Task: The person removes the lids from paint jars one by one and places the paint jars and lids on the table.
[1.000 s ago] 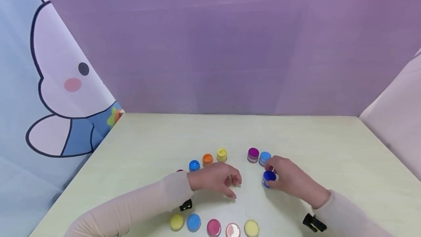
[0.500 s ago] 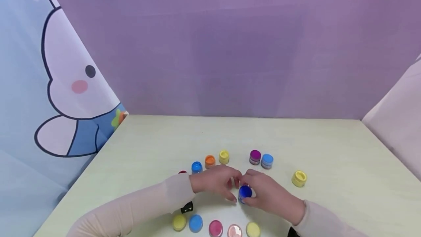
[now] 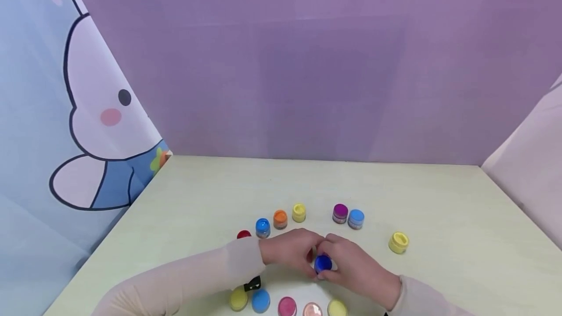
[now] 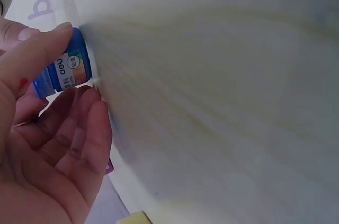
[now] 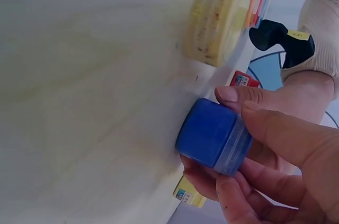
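A dark blue paint jar [image 3: 323, 263] is between both hands near the middle of the table. My right hand [image 3: 357, 266] pinches it from the right; in the right wrist view, thumb and fingers hold the clear ridged band at the upper end of the jar [image 5: 207, 131]. From the other side my left hand [image 3: 290, 251] grips it too, its thumb against one side and curled fingers opposite. A printed label faces the left wrist camera on the jar [image 4: 71, 65]. The jar's base is right at the tabletop.
Behind the left arm stand red [image 3: 243, 234], blue [image 3: 263, 227], orange [image 3: 280, 219] and yellow [image 3: 299, 212] jars. Purple [image 3: 340, 213] and light blue [image 3: 356, 219] jars are farther right, with another yellow jar [image 3: 398, 242] beyond. Several round lids, including a pink one [image 3: 287, 306], line the front.
My right hand has carried the blue jar leftward and toward me, to the left hand, which has closed in on it. The yellow jar at the right has come out from behind the right hand.
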The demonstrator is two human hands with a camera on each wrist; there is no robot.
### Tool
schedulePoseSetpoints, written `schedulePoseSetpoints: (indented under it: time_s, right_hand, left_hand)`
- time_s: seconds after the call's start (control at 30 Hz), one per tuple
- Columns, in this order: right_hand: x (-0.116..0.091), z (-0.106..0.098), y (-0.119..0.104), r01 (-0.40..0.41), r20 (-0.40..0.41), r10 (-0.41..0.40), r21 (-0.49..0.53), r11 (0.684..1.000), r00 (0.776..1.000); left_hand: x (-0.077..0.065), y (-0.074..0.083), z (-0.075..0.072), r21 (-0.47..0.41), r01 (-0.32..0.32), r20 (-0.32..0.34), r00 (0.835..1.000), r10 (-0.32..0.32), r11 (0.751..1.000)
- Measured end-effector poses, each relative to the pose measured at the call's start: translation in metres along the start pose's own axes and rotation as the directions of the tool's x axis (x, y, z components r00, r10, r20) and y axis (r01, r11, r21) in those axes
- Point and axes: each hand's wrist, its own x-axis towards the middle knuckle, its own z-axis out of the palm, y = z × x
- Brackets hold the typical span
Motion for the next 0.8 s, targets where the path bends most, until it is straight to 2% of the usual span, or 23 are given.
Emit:
schedulePoseSetpoints:
  time_s: [0.27, 0.6, 0.8]
  right_hand:
    - [-0.0028, 0.0027, -0.0029, 0.024, -0.05, -0.028, -0.082, 0.996, 0.998]
    - [-0.0061, 0.0038, -0.0071, 0.073, -0.033, -0.083, -0.243, 0.967, 0.996]
    - [-0.0071, 0.0046, -0.0086, 0.108, -0.03, -0.122, -0.296, 0.949, 0.992]
  left_hand:
    - [0.0024, -0.0008, 0.0016, -0.006, 0.019, 0.015, 1.0, -0.019, 1.0]
    - [0.0038, -0.0044, -0.002, -0.003, -0.006, 0.022, 1.0, 0.006, 1.0]
    - [0.006, -0.0034, -0.0042, 0.002, -0.015, 0.027, 1.0, 0.015, 1.0]
